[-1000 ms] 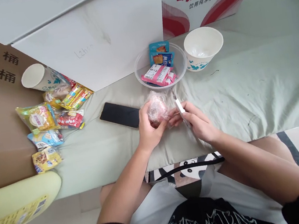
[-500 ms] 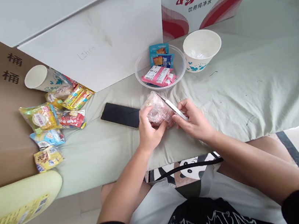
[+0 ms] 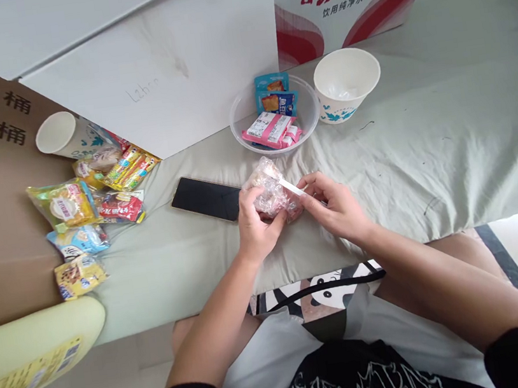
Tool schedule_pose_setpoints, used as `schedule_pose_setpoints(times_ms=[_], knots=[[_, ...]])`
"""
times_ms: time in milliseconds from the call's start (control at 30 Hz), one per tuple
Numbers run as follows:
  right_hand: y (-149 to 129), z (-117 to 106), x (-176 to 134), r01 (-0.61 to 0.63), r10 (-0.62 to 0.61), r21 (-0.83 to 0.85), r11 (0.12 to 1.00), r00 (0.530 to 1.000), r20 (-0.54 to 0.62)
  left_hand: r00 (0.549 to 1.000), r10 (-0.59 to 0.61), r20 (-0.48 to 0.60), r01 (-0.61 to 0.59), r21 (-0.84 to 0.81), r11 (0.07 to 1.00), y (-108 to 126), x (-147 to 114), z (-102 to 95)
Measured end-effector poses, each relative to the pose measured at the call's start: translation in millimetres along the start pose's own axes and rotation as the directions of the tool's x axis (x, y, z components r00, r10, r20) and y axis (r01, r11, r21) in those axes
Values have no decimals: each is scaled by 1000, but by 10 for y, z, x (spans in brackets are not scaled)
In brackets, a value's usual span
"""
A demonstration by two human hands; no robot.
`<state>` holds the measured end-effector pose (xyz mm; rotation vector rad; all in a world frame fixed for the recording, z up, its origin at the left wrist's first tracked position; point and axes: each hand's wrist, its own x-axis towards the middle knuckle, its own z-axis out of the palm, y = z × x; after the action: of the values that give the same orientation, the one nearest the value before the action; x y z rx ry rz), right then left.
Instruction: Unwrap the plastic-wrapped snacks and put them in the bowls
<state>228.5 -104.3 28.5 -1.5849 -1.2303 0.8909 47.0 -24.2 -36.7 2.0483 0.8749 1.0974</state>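
Observation:
My left hand (image 3: 262, 219) is closed round the near left side of a crinkled, clear plastic-wrapped bundle (image 3: 267, 186), with something pinkish inside that I cannot make out. A slim white utility knife (image 3: 291, 186) is gripped in my right hand (image 3: 335, 206), its far end lying against the upper right of the plastic. Under that hand, the knife's near part is hidden. A black phone (image 3: 206, 198) lies flat just left of the bundle. Beyond it stands a clear plastic bowl (image 3: 312, 125) with pink-and-white and blue snack packets.
Right of the bowl stands a white paper tub (image 3: 347, 85) with clear plastic in it. Several snack packets (image 3: 65, 205) and a tipped paper tub (image 3: 58, 135) lie at left. White boxes (image 3: 152, 87) line the back of the cloth-covered surface (image 3: 449, 141); a yellow-green rounded object (image 3: 45, 352) sits front left.
In my right hand the knife has turned, so its white flat side shows more and its far end lies further over the plastic. My left hand keeps its hold.

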Motion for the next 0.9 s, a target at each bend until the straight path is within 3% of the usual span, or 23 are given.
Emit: schedule_pose_setpoints(times_ms=[200,400,567,800,900], knots=[[-49,-104,-36,-59,59,-12,998,996,66,994,62,-92,-58,43,997,22,29,-31],[-65,-125,-52,-105,112,-58,993,984,135,973,37,-227,-27,49,998,-16,38,-124],[-87,-121,-42,-74,97,-161,984,986,138,961,-36,-275,21,-58,998,-34,83,-191],[-76,-129,-61,-53,95,-252,966,983,155,923,29,-385,-43,-29,999,5,213,-316],[-67,-135,-52,-43,89,-265,963,983,163,913,0,-409,-19,-43,999,-77,248,-384]])
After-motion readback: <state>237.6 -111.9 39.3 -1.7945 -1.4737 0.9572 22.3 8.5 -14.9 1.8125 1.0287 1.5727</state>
